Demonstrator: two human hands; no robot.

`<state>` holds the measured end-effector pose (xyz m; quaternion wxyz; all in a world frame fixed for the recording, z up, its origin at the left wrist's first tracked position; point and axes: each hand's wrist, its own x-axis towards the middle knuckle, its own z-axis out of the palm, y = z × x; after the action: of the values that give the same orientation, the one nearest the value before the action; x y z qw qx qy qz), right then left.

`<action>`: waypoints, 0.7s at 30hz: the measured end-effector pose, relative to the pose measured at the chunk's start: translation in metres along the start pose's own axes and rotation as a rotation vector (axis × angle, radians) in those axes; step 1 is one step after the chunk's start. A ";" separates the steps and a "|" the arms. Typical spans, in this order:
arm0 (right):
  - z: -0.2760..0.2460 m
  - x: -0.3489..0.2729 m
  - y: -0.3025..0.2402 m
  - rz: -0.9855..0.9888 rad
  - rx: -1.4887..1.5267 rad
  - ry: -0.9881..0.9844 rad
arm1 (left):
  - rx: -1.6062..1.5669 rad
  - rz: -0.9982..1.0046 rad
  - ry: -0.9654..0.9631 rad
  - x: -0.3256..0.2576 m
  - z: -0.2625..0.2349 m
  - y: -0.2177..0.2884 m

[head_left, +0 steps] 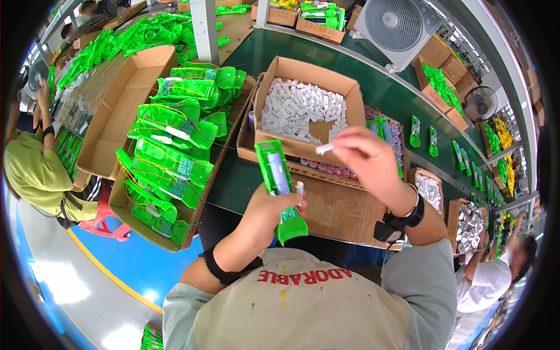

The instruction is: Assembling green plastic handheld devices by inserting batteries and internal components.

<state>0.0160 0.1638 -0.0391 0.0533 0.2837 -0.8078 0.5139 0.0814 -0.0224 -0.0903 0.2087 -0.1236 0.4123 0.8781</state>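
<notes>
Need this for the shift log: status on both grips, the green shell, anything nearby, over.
Left grip holding green shell, pale cylinder inside. Right grip pinching small white piece. Carton of white pieces close beyond.

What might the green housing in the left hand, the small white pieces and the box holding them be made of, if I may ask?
The green housing looks like moulded plastic: bright, even-coloured, slightly glossy. The small white pieces also seem plastic, perhaps satin: opaque and similarly shaped. The box appears matt cardboard: brown, with thin walls.
</notes>
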 end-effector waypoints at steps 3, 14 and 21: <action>-0.005 0.005 0.004 0.379 0.431 0.090 | 0.095 -0.117 -0.156 -0.008 0.010 -0.001; 0.015 -0.005 -0.001 0.095 0.355 0.053 | 0.201 -0.134 -0.268 -0.014 0.016 0.001; 0.020 -0.005 0.003 0.037 0.315 0.071 | 0.175 -0.129 -0.265 -0.014 0.014 0.001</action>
<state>0.0230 0.1498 -0.0526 0.0271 0.2553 -0.7200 0.6447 0.0931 -0.0155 -0.0754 0.3270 -0.0143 0.4475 0.8322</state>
